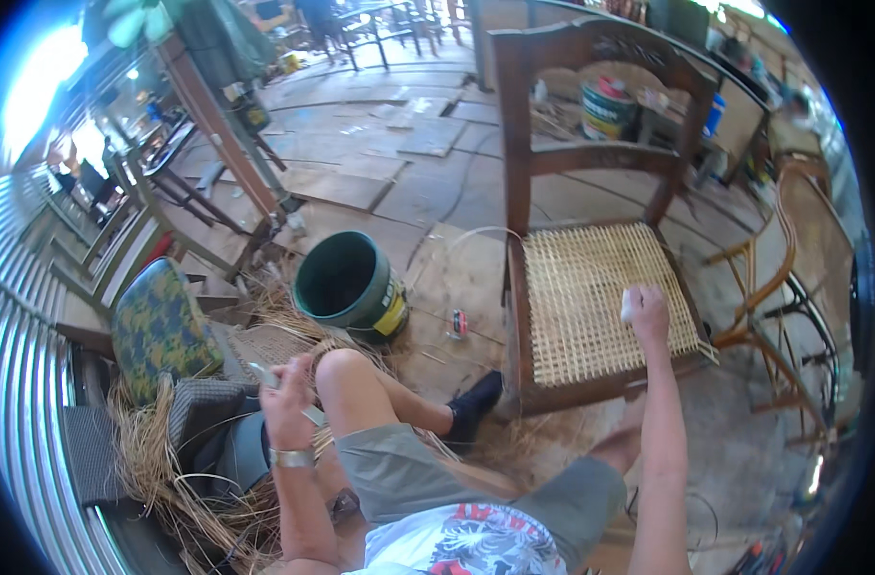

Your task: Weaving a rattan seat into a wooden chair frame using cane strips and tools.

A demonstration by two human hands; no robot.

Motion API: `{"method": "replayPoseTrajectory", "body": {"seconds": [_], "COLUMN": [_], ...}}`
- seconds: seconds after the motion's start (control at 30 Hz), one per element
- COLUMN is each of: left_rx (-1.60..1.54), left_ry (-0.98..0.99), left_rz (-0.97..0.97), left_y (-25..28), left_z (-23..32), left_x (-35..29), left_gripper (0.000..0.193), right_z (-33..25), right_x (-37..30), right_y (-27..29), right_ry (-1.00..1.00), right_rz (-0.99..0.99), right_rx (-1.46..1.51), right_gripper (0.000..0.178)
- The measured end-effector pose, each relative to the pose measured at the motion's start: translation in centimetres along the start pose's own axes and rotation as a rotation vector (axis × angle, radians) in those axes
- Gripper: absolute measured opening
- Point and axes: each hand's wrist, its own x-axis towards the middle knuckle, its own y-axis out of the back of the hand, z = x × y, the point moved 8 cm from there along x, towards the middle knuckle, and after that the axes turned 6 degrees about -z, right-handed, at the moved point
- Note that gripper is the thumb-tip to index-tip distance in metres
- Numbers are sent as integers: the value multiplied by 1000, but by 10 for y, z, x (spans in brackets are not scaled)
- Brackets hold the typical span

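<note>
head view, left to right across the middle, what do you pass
patterned cushion → left hand → green bucket → small can → cane chair seat → right hand → rattan chair

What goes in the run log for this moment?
left hand: holds thin tool | right hand: small white object on cane chair seat | green bucket: tilted on floor

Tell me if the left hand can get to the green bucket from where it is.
Probably yes. The left hand, holding a slim tool, sits just below the green bucket; only loose straw lies between them, and the raised knee stands off to the side.
</note>
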Motion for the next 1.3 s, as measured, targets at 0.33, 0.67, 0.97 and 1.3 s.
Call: {"method": "replayPoseTrajectory", "body": {"seconds": [0.33,0.67,0.97,1.3], "left_rx": [623,505,95,-18], "left_ry": [-100,-543,455,737], "left_rz": [-940,-1510,-1009,-877], "left_y": [-210,-267,-266,-258], "left_z": [-75,-42,-105,-143], "left_x": [-104,-158,-132,-109], "left_gripper": [11,18,10,25], "right_z": [-266,-188,-183,-166], "right_x": [-126,-257,-205,-226], "right_y": [11,-26,3,-1], "right_ry": [307,-500,-376,-630], "right_rz": [-903,-1276,-765,-1036], "right_rx": [750,1639,1133,1414], "right_gripper": [28,22,12,25]}}
